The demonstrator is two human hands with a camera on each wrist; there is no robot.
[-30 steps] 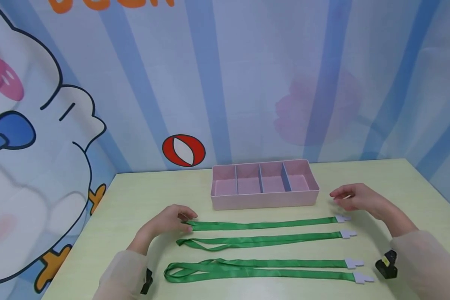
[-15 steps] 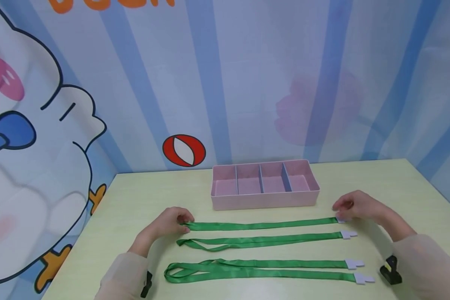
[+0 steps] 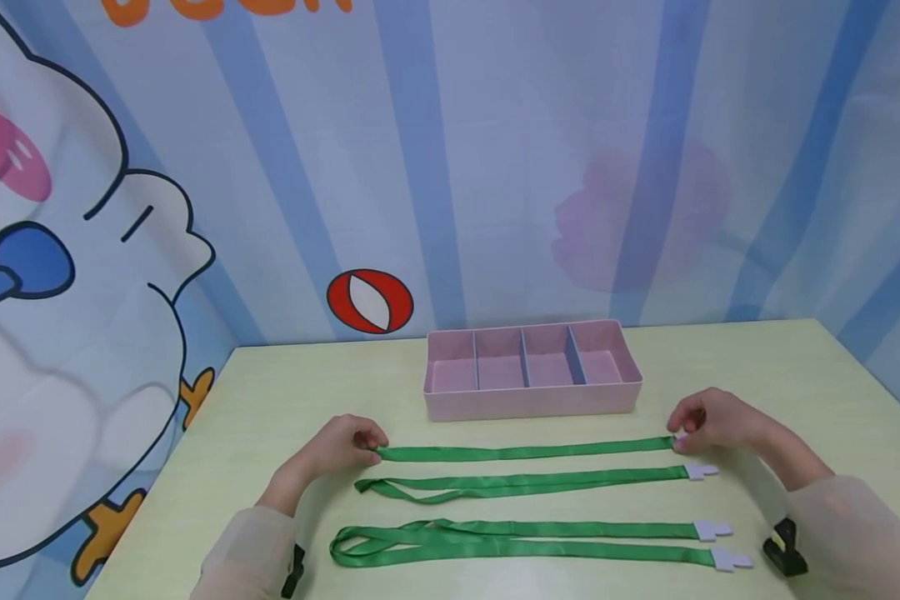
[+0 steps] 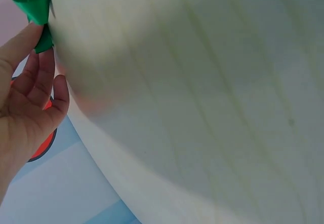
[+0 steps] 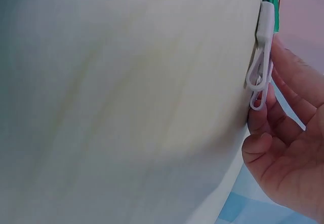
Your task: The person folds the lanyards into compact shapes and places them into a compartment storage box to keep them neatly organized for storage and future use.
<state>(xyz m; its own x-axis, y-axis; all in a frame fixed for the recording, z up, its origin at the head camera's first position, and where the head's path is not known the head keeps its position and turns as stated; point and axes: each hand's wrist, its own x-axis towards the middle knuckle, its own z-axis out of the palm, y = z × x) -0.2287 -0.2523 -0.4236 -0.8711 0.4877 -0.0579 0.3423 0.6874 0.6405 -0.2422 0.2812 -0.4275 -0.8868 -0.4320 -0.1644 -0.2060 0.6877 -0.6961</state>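
Observation:
A green lanyard [image 3: 525, 454], the farthest of several, stretches straight between both hands. At its left end, my left hand [image 3: 337, 443] pinches the green strap [image 4: 33, 3] between thumb and fingers. My right hand [image 3: 723, 421] pinches the other end, at the white plastic clip [image 5: 265, 26]; the fingers cover most of that clip in the head view. Just nearer lies a second green lanyard [image 3: 540, 481], its left end slightly spread. Two more lanyard straps [image 3: 585, 548] lie closest to me, with looped left ends and white clips [image 3: 731, 560] pointing right.
Behind the lanyards stands a pink box [image 3: 532, 405] with several compartments split by grey-blue dividers. The pale wooden table [image 3: 307, 375] ends at a blue striped backdrop [image 3: 495, 167] with cartoon prints. Each sleeve carries a black wrist mount [image 3: 785, 548].
My right hand has come down onto the farthest lanyard's clip and taken hold of it. My left hand now pinches the strap's end, and the strap looks narrower and straighter.

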